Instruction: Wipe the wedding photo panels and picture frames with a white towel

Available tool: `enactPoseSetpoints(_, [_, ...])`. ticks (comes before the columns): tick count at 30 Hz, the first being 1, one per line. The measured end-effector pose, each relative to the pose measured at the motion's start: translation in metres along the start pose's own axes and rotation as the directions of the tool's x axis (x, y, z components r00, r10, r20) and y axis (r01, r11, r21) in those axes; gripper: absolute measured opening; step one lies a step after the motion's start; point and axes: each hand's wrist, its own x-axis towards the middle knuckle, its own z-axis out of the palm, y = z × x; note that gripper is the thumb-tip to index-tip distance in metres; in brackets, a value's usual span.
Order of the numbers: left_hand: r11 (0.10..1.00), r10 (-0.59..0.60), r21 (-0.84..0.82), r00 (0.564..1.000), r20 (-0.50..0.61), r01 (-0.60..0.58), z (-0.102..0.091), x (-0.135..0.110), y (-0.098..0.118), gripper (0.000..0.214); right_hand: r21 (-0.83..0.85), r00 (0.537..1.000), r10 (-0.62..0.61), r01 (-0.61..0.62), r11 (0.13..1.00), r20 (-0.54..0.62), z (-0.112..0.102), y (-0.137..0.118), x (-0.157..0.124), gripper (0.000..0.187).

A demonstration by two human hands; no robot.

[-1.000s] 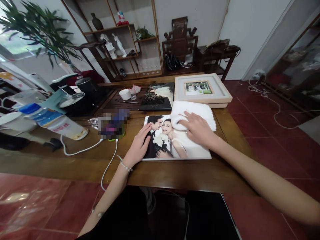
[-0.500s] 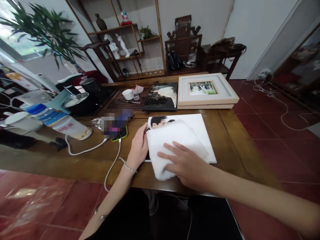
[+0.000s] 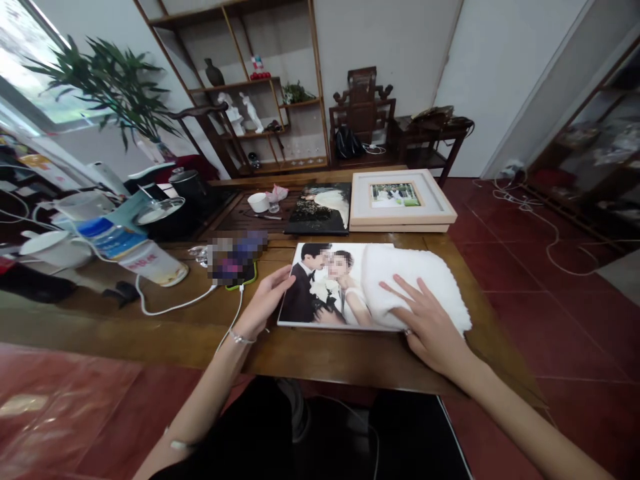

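A large wedding photo print [image 3: 320, 293] lies flat on the wooden table [image 3: 320, 353] in front of me. My left hand [image 3: 265, 300] rests on its left edge, fingers curled over the border and holding it steady. My right hand [image 3: 425, 320] lies flat with fingers spread on a folded white towel [image 3: 415, 280], which covers the print's right part and hangs a little past its right edge.
Behind the print lie a dark photo album [image 3: 323, 207] and a pale framed picture [image 3: 400, 200]. A phone [image 3: 235, 257] on a white cable, a lying bottle [image 3: 135, 250], kettles and a tea tray fill the left side. Red tiled floor lies to the right.
My right hand swept the towel from the print's near left part over to its right side, uncovering the couple. My left hand stayed on the left edge. The camera tilted slightly.
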Motion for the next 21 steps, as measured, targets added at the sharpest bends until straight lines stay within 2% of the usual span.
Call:
enactPoseSetpoints(2, [0.977, -0.125, -0.16, 0.988, 0.093, 0.139, -0.004, -0.005, 0.012, 0.035, -0.022, 1.0, -0.01, 0.01, 1.0, -0.012, 0.0, -0.001, 0.0, 0.049])
enactPoseSetpoints(4, [0.921, -0.246, -0.267, 0.955, 0.162, 0.283, -0.007, -0.01, 0.024, 0.02, -0.043, 0.999, -0.023, 0.022, 0.999, -0.027, -0.002, -0.001, 0.0, 0.044])
enactPoseSetpoints(7, [0.887, -0.299, -0.317, 0.94, 0.164, 0.337, -0.012, -0.019, 0.044, 0.009, -0.067, 0.996, -0.076, 0.073, 0.995, -0.051, -0.007, -0.005, -0.001, 0.027])
enactPoseSetpoints(9, [0.878, -0.297, -0.348, 0.944, 0.144, 0.329, -0.014, -0.027, 0.062, 0.005, -0.062, 0.988, -0.134, 0.129, 0.99, -0.078, -0.011, -0.013, -0.001, 0.011])
enactPoseSetpoints(13, [0.927, -0.218, -0.276, 0.963, 0.156, 0.254, -0.012, -0.042, 0.102, 0.008, -0.012, 0.964, -0.185, 0.186, 0.983, -0.192, -0.015, -0.039, -0.002, 0.023])
enactPoseSetpoints(17, [0.967, -0.119, -0.207, 0.982, 0.149, 0.149, -0.001, -0.048, 0.134, 0.016, 0.006, 0.938, -0.087, 0.094, 0.996, -0.335, -0.008, -0.054, -0.002, 0.024])
enactPoseSetpoints(21, [0.977, 0.045, -0.212, 0.983, 0.179, -0.006, 0.012, -0.049, 0.154, 0.028, -0.098, 0.855, -0.084, 0.039, 0.994, -0.511, -0.002, -0.053, 0.003, 0.015])
